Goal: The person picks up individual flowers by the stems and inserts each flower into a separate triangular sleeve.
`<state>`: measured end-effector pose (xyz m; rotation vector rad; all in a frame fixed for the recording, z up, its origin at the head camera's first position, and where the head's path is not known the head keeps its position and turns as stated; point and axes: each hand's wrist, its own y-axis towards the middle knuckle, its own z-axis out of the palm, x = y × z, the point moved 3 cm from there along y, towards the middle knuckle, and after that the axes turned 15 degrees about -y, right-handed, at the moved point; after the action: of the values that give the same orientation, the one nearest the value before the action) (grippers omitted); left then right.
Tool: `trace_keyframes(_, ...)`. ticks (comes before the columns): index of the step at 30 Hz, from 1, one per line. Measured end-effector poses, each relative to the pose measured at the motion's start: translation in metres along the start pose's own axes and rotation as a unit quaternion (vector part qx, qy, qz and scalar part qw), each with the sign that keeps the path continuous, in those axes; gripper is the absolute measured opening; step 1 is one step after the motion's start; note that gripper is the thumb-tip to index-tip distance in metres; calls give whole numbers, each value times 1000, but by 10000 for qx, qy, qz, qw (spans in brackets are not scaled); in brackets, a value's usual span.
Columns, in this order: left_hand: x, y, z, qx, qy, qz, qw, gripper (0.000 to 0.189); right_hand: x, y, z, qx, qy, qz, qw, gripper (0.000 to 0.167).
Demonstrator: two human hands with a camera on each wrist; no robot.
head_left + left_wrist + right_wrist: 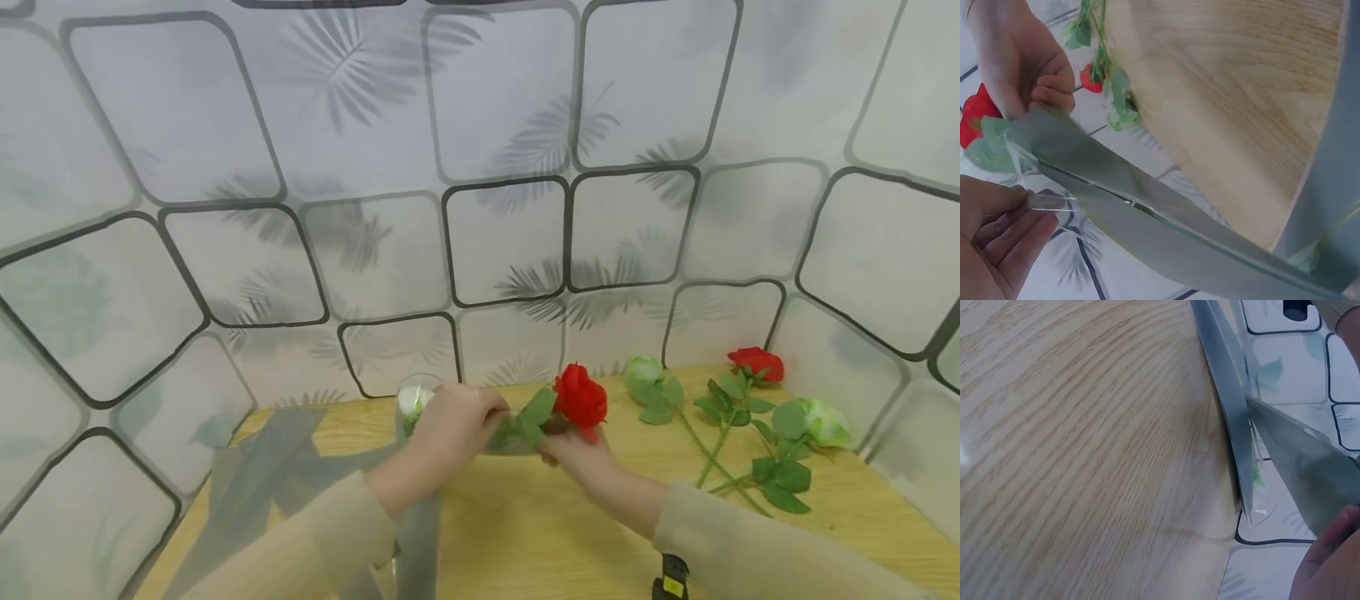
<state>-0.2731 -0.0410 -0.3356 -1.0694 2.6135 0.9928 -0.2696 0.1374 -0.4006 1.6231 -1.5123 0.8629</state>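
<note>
In the head view a red rose (580,397) with green leaves lies in the open end of a grey-backed, clear-fronted flower sleeve (1141,234). My left hand (453,425) pinches the clear film at the sleeve's mouth, as the left wrist view shows. Just below the bloom, my right hand (588,462) grips the sleeve's grey edge, with fingers curled. The right wrist view catches the sleeve's grey tapered part (1310,469) beside that hand. Most of the stem is hidden inside the sleeve.
To the right on the wooden table (525,533) lie another red rose (757,364) and two pale green-white roses, one at the far right (825,423). Several grey sleeves (255,467) overlap at the left. A wrapped white rose (412,400) shows behind my left hand.
</note>
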Motion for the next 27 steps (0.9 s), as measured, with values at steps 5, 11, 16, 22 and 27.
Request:
trace_keyframes(5, 6, 1, -10, -84, -139, -326, 9993, 5, -8, 1, -11, -429, 245, 241, 9985, 35)
trace_keyframes(11, 7, 2, -17, -123, -149, -357, 9992, 6, -17, -2, -29, -580, -474, 650, 9951, 64)
trace_keyframes(16, 5, 2, -18, -148, -100, -256, 9995, 5, -20, -6, -39, -681, -572, 449, 9950, 101)
trace_keyframes(22, 5, 2, -17, -156, -92, -363, 9992, 6, -10, -24, -41, -822, -1163, -87, 9898, 110)
trace_keyframes(27, 7, 3, -17, -180, -53, -423, 9989, 5, -2, -37, -38, -795, -1343, -707, 9852, 97)
